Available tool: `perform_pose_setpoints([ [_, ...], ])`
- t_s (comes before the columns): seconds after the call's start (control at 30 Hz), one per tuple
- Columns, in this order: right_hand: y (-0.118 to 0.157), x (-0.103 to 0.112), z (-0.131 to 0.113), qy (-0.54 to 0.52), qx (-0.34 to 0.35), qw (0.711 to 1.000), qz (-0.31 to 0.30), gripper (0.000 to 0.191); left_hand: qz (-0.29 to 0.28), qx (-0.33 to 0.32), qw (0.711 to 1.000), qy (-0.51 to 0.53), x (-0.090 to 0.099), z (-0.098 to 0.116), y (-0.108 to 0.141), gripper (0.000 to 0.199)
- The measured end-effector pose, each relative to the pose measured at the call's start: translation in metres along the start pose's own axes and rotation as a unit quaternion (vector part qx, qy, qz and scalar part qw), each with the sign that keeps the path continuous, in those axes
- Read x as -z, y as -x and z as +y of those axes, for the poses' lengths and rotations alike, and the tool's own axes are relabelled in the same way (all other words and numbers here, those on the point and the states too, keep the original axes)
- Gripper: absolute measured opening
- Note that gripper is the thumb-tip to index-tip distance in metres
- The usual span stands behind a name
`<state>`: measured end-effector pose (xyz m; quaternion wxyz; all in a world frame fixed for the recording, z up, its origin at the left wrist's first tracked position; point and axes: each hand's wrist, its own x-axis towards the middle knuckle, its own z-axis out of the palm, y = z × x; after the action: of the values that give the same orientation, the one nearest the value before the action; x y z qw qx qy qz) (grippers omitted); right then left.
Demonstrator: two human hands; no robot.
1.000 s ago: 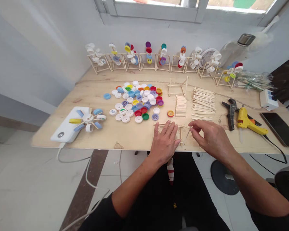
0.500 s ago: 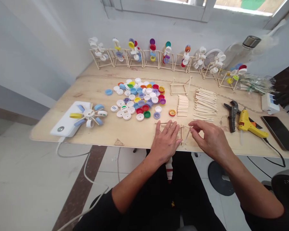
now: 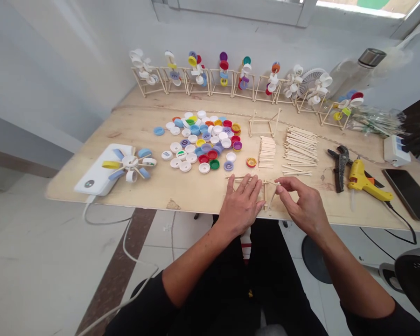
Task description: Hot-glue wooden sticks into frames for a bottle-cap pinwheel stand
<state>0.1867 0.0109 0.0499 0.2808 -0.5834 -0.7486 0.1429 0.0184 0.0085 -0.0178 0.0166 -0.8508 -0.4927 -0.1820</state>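
Observation:
My left hand (image 3: 241,205) lies with its fingers stretched out over a small frame of thin wooden sticks (image 3: 265,196) at the table's front edge, pressing it down and hiding much of it. To the right of the frame, my right hand (image 3: 303,203) is closed in a pinch. Between its thumb and forefinger is the upper end of a thin stick (image 3: 273,194), which slants down to the left towards the table. Another finished-looking stick frame (image 3: 262,127) stands farther back on the table.
Loose bottle caps (image 3: 199,140) cover the middle. Short sticks (image 3: 267,152) and longer sticks (image 3: 301,145) lie in piles. At right are pliers (image 3: 340,168), a yellow glue gun (image 3: 366,181) and a phone (image 3: 408,193). A cap wheel (image 3: 130,162) rests on a white power bank (image 3: 98,183).
The view has shifted slightly. My right hand still pinches the stick, with only a slight shift of its fingers. My left hand stays flat on the frame.

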Motion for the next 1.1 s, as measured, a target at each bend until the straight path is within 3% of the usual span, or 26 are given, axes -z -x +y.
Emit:
perform_pose_setpoints([
  [1.1,0.0033,-0.0059,0.006,-0.046,-0.014,0.999,0.022,0.022,-0.01,-0.001,1.0,-0.01,0.0002,0.0011,-0.0003,0.048],
])
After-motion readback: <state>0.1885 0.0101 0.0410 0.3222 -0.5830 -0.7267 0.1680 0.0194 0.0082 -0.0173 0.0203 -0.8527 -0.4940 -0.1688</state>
